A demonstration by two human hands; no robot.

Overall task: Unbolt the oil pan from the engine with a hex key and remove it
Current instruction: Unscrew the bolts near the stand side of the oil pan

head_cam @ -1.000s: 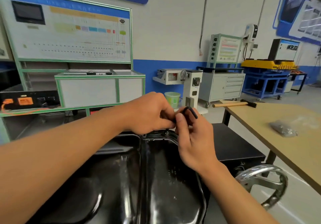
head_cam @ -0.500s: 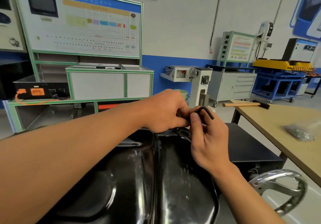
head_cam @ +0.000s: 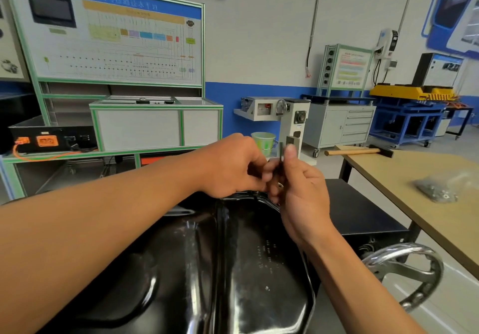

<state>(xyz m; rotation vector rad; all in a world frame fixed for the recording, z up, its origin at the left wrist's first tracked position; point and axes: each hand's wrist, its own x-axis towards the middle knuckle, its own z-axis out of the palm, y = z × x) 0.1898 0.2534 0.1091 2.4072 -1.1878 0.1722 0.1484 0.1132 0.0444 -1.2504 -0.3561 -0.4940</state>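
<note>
The oil pan (head_cam: pixel 233 269) is the big glossy black thing filling the bottom middle of the shot, belly up and right under both forearms. The hands meet just above its far edge.

The right hand (head_cam: pixel 303 193) has the hex key (head_cam: pixel 281 152) pinched between thumb and fingers. The key stands pretty much upright, with its top poking out above the thumb. The left hand (head_cam: pixel 233 168) comes in from the other side with its fingers curled, fingertips right up against the right hand's, low down on the key. I honestly can't tell if it's pinching the key itself or some small part. There's a tiny shiny bit between the fingers, but it's too blurry to call.

Moving out from the pan:

- A shiny metal handwheel (head_cam: pixel 404 274) sits just off its right side, near the right forearm.
- A black box (head_cam: pixel 363 212) is behind that wheel, beside the pan's far right corner.
- A wooden table (head_cam: pixel 388 178) is farther right of the pan, with a hammer (head_cam: pixel 355 151) at its far end and a clear bag of hardware (head_cam: pixel 438 188) on top.
- A green bucket (head_cam: pixel 263 139) is on the floor past the pan's far edge, peeking out over the left hand.
- A green-framed training board (head_cam: pixel 111 41) is against the wall, beyond the pan to the left.
</note>
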